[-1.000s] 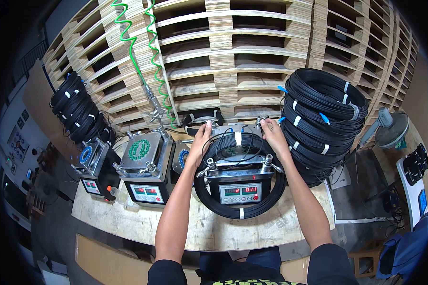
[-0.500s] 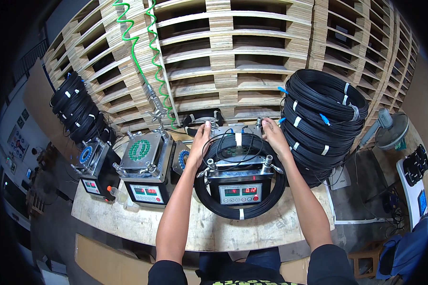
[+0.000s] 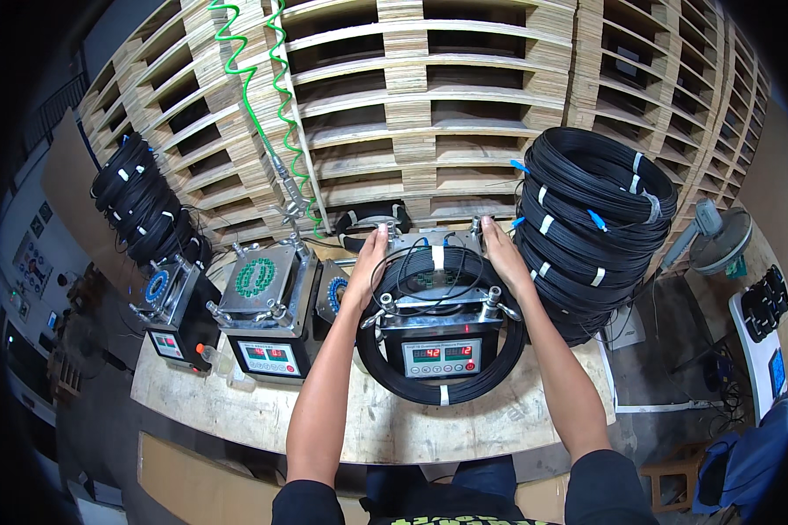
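A metal polishing machine (image 3: 438, 322) with a lit red display stands before me at the bench's middle. Around it and across its top lies a coil of black cable (image 3: 420, 389) with white ties; thin blue-tipped leads run into its top plate. My left hand (image 3: 368, 267) is closed at the rear left clamp post (image 3: 392, 227), thumb pointing up. At the rear right clamp post (image 3: 476, 229), my right hand (image 3: 506, 258) is closed in the same way. The fingers behind both posts are mostly hidden. Two front clamps (image 3: 495, 302) stand untouched, nearer me.
Left stand two similar machines (image 3: 267, 354), (image 3: 168, 343) with rings of green and blue connectors, and a small bottle (image 3: 214, 357). Tall stacks of black cable coils (image 3: 578, 236), (image 3: 144, 206) flank the bench (image 3: 341, 429). Green coiled air hoses (image 3: 245, 87) hang before wooden pallets (image 3: 407, 127). A fan (image 3: 718, 241) stands right.
My right thumb and fingers have shifted slightly at the rear right post. My left hand stays almost still. The machines' displays show different lit digits.
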